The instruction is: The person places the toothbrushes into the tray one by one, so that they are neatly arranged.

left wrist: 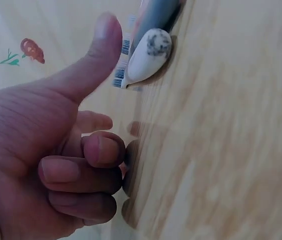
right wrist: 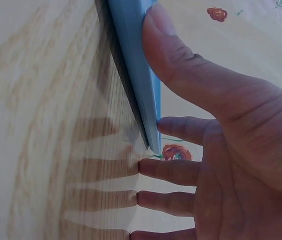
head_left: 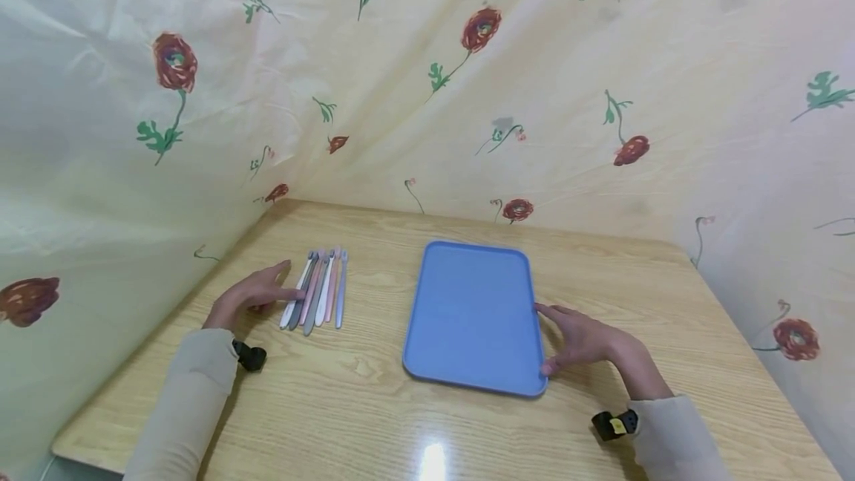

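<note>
1. Left of centre in the head view, the person's left hand [head_left: 257, 289] hovers low over the desk [head_left: 334, 407], its forearm rising from the lower left. Thumb and forefinger are spread apart; the left wrist view shows the other fingers loosely bent, holding nothing.
2. Just right of that thumb, a bundle of toothbrushes [head_left: 324, 294] lies side by side, bristles toward the top of the frame. Whether the thumb touches one, I cannot tell.
3. The step seems to be reaching for the brushes; picking one up would call for thumb and forefinger closing on a handle.
4. Right of centre lies a bare blue tray [head_left: 477, 318].
5. At its right edge, the right hand [head_left: 588, 336], fingers extended and spread, touches the rim with thumb and forefinger, apparently steadying it.
</note>
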`<state>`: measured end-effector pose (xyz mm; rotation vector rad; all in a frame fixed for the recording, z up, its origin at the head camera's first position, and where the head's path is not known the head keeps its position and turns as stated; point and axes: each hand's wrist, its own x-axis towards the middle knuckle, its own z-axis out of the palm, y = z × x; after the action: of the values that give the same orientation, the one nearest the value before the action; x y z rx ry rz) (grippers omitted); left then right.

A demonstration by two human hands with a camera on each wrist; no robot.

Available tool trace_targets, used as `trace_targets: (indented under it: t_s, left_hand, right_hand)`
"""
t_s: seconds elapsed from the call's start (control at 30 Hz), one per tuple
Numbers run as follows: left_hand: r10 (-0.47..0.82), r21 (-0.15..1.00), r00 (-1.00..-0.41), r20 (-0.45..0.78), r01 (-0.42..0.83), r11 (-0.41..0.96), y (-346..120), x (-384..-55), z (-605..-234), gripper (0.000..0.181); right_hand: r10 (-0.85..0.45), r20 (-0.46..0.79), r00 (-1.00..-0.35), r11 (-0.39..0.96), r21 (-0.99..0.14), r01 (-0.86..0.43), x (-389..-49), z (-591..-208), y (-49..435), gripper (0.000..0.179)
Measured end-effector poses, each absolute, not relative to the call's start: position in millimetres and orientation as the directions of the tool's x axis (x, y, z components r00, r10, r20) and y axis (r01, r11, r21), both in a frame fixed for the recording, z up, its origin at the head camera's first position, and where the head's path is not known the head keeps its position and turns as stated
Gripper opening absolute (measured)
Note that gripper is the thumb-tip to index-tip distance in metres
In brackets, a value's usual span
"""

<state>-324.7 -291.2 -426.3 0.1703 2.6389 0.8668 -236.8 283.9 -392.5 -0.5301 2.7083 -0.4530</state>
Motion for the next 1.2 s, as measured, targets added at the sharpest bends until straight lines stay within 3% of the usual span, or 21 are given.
trace_targets:
  t_s: [0.73,1.2]
  left_hand:
    - [0.268,0.736,-0.885,-0.380,-0.114,0.668,-299.0,-323.7,-430.2,0.091]
    - [0.254,0.740,-0.858,-0.447,-0.195,0.644,-297.0,-322.1,-429.1,0.087]
  right_hand:
    - [-0.393,-0.274,-0.878,0.881,-0.386,-0.274,-236.3,-394.4,284.0,0.114]
    - [-0.406,-0.282,-0.870,0.877,-0.387,-0.284,-237.9,-394.4,284.2,0.115]
